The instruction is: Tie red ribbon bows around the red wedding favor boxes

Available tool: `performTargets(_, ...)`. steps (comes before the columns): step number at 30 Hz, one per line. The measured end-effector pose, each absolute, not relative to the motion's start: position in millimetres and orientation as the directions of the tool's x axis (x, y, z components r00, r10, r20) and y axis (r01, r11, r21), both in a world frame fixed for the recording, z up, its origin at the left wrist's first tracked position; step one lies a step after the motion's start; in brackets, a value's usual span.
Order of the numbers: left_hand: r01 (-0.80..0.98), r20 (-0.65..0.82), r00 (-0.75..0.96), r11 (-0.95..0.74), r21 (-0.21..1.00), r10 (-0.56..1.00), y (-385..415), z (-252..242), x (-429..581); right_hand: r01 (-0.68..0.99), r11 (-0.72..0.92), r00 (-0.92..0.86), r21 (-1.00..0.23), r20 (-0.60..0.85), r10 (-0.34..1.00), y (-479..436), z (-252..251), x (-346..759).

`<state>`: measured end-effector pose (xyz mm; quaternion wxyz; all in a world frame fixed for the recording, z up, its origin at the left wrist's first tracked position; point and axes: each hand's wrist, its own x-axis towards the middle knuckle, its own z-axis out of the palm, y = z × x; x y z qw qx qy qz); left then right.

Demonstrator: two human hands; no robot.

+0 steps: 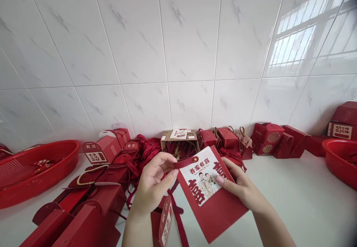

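Note:
A red card [223,213] with a white printed tag [205,182] on its face is held up in front of me, tilted. My right hand [237,180] grips its right edge, thumb on the front over the printed couple. At its upper left corner, my left hand [158,178] pinches a dark red ribbon [184,162] with a small gold stud. Ribbon tails hang down behind and left of the card. Below my left hand stands a small red box [164,221] with white lettering, partly hidden by my wrist.
Red boxes [92,206] crowd the left. Behind my hands are a heap of red ribbons [147,146], a brown open box [180,133] and more red boxes [267,137] along the tiled wall. Red baskets stand at far left [69,157] and far right [334,165].

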<state>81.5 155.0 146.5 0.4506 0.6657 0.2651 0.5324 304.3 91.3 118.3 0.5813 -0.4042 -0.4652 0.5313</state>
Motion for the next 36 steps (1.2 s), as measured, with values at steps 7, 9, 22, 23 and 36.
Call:
performTargets(7,-0.168,0.324,0.350,-0.281,0.945,0.879,151,150,89,-0.283,0.103,-0.011,-0.953,0.111,0.994,96,119,303)
performTargets(9,-0.134,0.287,0.327,-0.257,0.957,0.900,150,152,94,-0.262,0.103,-0.027,-0.960,0.114,0.993,99,117,305)
performTargets(22,-0.329,0.336,-0.425,-0.489,0.808,0.841,185,150,72,-0.291,0.387,0.244,-0.875,0.323,0.914,136,86,297)
performTargets(23,-0.332,0.349,-0.444,-0.514,0.791,0.825,183,151,73,-0.305,0.376,0.178,-0.875,0.336,0.925,136,84,290)
performTargets(36,-0.420,0.359,-0.080,-0.359,0.834,0.930,139,131,157,-0.409,0.502,0.529,-0.762,0.250,0.811,130,89,286)
